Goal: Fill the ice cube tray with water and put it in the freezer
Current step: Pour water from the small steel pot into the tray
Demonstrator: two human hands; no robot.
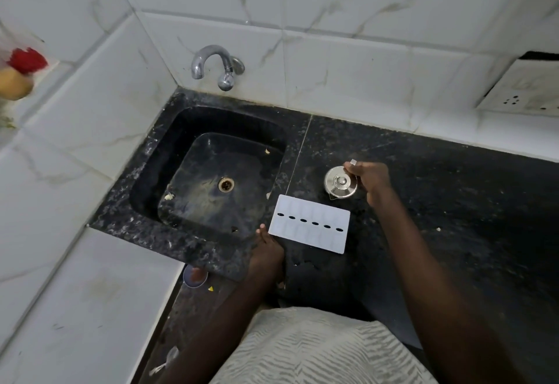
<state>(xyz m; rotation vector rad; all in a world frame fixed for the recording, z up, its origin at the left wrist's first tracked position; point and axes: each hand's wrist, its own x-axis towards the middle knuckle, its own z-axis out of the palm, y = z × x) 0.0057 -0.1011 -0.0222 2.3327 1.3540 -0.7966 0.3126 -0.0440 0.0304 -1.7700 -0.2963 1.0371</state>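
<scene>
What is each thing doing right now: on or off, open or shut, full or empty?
Tap: off, no water running.
Sink: no water in it.
Tray: flat on the counter, cover on.
Pot: upright, lid on.
Right hand: grips the pot.
Left hand: touches the tray's corner; grip unclear.

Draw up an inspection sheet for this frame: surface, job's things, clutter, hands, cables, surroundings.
Surface: black granite counter, a few crumbs; sink set into it, with debris in the basin.
Job's things: white ice cube tray lies flat on the counter, right of the sink; tap not running.
Clutter: steel lidded pot behind the tray.
Hands: left hand at the tray's near left corner, grip unclear; right hand holds the pot.
Cables: nothing seen.
Surroundings: white marbled wall tiles; wall socket at right; blurred red and yellow object at left.
</scene>
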